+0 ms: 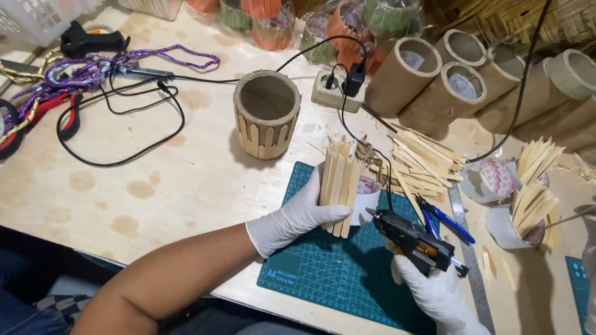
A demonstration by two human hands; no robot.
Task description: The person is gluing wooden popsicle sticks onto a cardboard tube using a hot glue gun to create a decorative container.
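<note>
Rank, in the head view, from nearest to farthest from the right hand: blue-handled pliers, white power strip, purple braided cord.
Measured from the right hand:
1. Blue-handled pliers, just above it on the green mat's edge.
2. White power strip, farther up, mid-table.
3. Purple braided cord, far left corner.

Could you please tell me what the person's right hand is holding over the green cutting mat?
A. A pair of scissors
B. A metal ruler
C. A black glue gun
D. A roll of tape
C: the gloved right hand grips a black glue gun, its nozzle pointing toward the stick-covered tube held by the left hand.
</note>
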